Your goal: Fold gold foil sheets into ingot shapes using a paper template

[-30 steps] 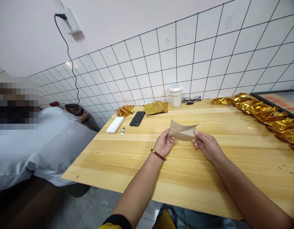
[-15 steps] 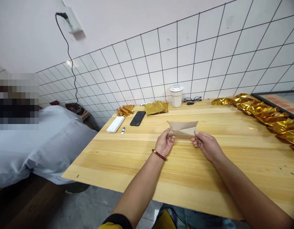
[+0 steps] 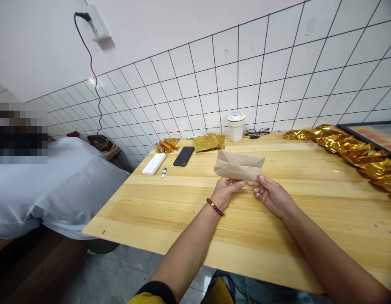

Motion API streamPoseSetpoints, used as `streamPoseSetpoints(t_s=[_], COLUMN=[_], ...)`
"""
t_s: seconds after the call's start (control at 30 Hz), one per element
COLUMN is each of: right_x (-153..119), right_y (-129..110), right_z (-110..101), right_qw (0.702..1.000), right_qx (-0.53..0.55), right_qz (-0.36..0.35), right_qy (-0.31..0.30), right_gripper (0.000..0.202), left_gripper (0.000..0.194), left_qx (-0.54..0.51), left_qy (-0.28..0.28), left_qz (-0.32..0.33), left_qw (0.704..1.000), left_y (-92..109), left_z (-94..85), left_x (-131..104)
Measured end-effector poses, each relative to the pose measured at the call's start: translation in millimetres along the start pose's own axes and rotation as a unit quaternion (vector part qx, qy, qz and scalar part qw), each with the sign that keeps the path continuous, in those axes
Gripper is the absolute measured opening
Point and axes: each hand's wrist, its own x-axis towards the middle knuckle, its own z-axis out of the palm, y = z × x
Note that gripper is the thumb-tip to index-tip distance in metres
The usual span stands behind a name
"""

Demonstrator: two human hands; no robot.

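Well, the right hand (image 3: pixel 258 182) pinches the creased paper (image 3: pixel 239 165); the left hand (image 3: pixel 226 191) sits half-curled at its lower edge, grip unclear.

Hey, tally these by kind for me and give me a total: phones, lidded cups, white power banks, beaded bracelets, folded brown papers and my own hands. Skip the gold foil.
Phones: 1
Lidded cups: 1
White power banks: 1
Beaded bracelets: 1
Folded brown papers: 1
Hands: 2, left hand and right hand
Total: 7
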Motion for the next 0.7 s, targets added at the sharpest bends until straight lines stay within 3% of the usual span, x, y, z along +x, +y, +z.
streamPoseSetpoints(t_s=[0.27, 0.5, 0.7], right_x=[-4.3, -1.2, 1.4], right_y=[4.2, 13.1, 14.2], right_z=[5.7, 8.0, 4.1], right_qw=[0.996, 0.987, 0.980], right_qx=[-0.058, -0.129, -0.169], right_qz=[0.019, -0.094, -0.108], right_qy=[-0.059, -0.022, 0.006], right_gripper=[0.036, 0.051, 0.043], left_gripper=[0.043, 0.042, 0.038], left_qx=[-0.074, -0.055, -0.001], left_qy=[0.055, 0.055, 0.046], left_qz=[0.017, 0.027, 0.021], left_qw=[0.996, 0.997, 0.999], left_y=[5.8, -0.7, -5.6], left_z=[1.9, -1.8, -1.4], left_x=[-1.1, 1.3, -0.6])
